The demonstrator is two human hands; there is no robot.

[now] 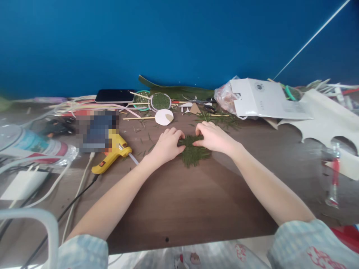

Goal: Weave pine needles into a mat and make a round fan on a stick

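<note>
Two bare hands meet at the middle of what I see, and I work down from the biggest thing. The blue wall [179,41] fills the upper half. Below it the brown table [190,201] carries everything. At the far right lies a white cut-out board [322,116] with scalloped notches, and beside it a white paper bag [263,98] bearing a small round mark that I cannot read. No other writing is legible; a patch near the glue gun is blurred out. A long green leaf [179,91] lies against the wall, a dark phone [114,96] to its left. The yellow glue gun [112,155] rests left of my hands, its cord trailing toward me. A white paper disc [164,117] lies just beyond my left hand.

The green pine-needle piece [193,151] lies flat on the table between and under my hands. My left hand [166,144] presses its left edge, fingers [179,135] curled down onto the needles. My right hand [214,137] covers its upper right, fingers [199,129] bent and pinching at the top edge. Both hands touch the piece; neither lifts it.
</note>
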